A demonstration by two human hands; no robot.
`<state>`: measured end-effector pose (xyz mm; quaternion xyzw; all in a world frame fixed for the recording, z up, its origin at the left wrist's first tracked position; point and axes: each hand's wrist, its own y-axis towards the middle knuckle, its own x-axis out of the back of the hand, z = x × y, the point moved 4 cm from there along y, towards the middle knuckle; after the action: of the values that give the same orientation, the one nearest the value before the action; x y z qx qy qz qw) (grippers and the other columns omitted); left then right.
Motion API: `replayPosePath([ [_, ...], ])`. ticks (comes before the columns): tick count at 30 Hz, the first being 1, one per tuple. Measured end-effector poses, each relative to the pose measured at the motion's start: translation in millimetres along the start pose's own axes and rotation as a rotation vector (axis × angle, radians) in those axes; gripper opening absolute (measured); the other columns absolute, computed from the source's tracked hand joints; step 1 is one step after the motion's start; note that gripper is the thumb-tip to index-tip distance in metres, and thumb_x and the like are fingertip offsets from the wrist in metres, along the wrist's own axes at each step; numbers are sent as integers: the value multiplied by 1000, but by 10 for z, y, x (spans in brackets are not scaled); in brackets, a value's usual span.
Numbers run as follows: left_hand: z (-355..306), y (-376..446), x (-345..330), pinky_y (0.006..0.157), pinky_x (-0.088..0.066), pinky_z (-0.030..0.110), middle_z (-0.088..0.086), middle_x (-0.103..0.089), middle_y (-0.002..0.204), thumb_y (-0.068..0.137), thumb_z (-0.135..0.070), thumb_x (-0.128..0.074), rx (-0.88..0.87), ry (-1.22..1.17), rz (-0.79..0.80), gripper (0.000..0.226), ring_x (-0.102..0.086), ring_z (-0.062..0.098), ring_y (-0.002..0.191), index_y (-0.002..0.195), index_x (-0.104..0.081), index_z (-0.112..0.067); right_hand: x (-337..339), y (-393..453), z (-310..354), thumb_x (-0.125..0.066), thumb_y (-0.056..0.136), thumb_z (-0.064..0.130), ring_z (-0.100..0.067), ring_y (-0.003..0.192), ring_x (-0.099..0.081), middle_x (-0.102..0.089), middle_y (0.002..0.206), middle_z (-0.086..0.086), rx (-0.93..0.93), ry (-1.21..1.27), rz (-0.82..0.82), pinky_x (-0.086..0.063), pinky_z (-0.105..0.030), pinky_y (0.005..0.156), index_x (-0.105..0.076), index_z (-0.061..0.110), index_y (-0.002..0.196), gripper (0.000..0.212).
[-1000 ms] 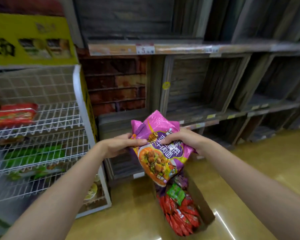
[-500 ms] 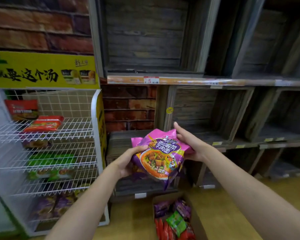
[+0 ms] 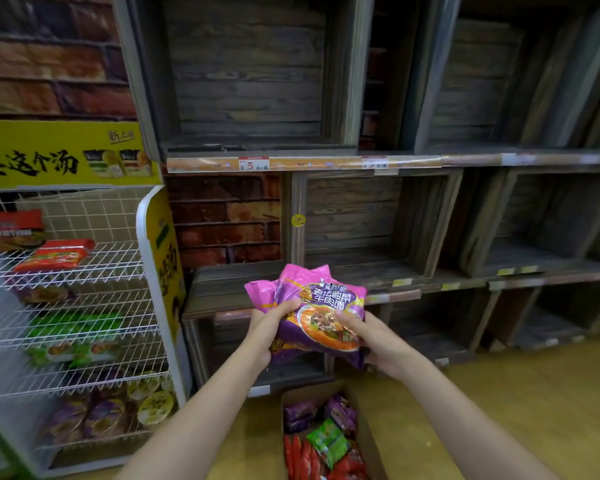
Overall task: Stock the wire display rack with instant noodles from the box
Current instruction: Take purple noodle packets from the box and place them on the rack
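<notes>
Rack top tier: we see red packets [image 3: 54, 254] at left of the wire rack [image 3: 84, 306]; right half free.
Rack side panel [image 3: 163, 265]: blocks sideways entry.
Rack front: open.
Below rack level, right: cardboard box [image 3: 364, 441] on floor.

Both arms reach forward, left hand [image 3: 269, 329] and right hand [image 3: 378, 344] closed, gripping.

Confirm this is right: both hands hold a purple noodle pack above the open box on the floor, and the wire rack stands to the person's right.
One thing is wrong: the wire rack stands to the person's left, not right, as the head view shows. The rest holds: the left hand and right hand hold the purple noodle pack above the open box on the floor.
</notes>
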<state>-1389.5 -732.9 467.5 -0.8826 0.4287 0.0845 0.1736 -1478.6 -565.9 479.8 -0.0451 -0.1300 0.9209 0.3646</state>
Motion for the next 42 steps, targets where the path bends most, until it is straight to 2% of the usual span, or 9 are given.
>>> replayPosePath([
  [4, 92, -24, -117, 82, -57, 48, 13, -70, 107, 53, -42, -87, -13, 102, 60, 91, -70, 31, 91, 130, -45, -17, 84, 21, -240, -83, 59, 32, -22, 99, -68, -72, 107, -3, 37, 139, -36, -54, -39, 88, -55, 19, 124, 72],
  [8, 44, -39, -26, 83, -56, 45, 14, -71, 106, 78, -38, -72, 7, 138, 74, 60, -69, 31, 93, 128, -49, -15, 10, 72, -265, -76, 74, 16, -22, 100, -68, -71, 109, -5, 80, 146, 18, -56, -29, 76, -57, 19, 118, 47],
  [12, -51, -106, 216, 78, -57, 40, 11, -74, 93, 90, -36, -57, 44, 99, 45, 35, -71, 26, 79, 114, -62, -11, -192, 228, -226, -78, 74, 21, -19, 101, -66, -69, 111, -2, 62, 89, 55, -54, -34, 85, -54, 23, 116, 49],
  [17, -120, -123, 700, 81, -53, 40, 11, -74, 83, 95, -43, -44, 73, 33, -106, 41, -69, 27, 76, 99, -69, -11, -639, 428, -178, -77, 74, 26, -18, 95, -68, -72, 102, -1, 20, 24, 130, -53, -36, 89, -60, 23, 107, 37],
  [21, -218, -138, 1159, 66, -56, 33, 7, -74, 73, 95, -32, -47, 65, 24, -179, 29, -70, 20, 61, 93, -67, -11, -1063, 658, -222, -72, 79, 38, -23, 96, -68, -73, 103, -5, -44, 78, 118, -51, -41, 92, -62, 17, 114, 42],
  [25, -327, -141, 1690, 51, -57, 32, 13, -72, 85, 92, -22, -55, 14, -24, -253, 29, -70, 22, 59, 118, -59, -8, -1511, 810, -157, -59, 91, 17, -20, 84, -67, -71, 94, -5, -50, 111, 139, -53, -33, 75, -61, 18, 98, 7],
  [30, -552, -162, 2689, 62, -59, 35, 12, -70, 95, 89, -21, -62, -80, -95, -406, 36, -68, 24, 71, 122, -54, -9, -1984, 1055, -87, -66, 82, 1, -26, 90, -65, -64, 111, -14, -14, 115, -45, -53, -35, 74, -45, 9, 120, 44],
  [36, -788, -366, 3996, 81, -54, 46, 16, -69, 105, 90, -29, -60, -53, -88, -517, 30, -67, 32, 87, 116, -57, -13, -2873, 1289, -155, -66, 84, 5, -29, 105, -60, -61, 113, -8, -37, 55, -25, -49, -46, 91, -46, 17, 120, 42],
  [42, -867, -489, 4896, 87, -53, 50, 13, -71, 99, 92, -30, -58, -37, 20, -585, 33, -68, 31, 86, 120, -54, -13, -3960, 1463, -201, -67, 84, 7, -26, 101, -61, -63, 113, -8, -54, 30, 114, -51, -42, 84, -47, 17, 123, 44],
])
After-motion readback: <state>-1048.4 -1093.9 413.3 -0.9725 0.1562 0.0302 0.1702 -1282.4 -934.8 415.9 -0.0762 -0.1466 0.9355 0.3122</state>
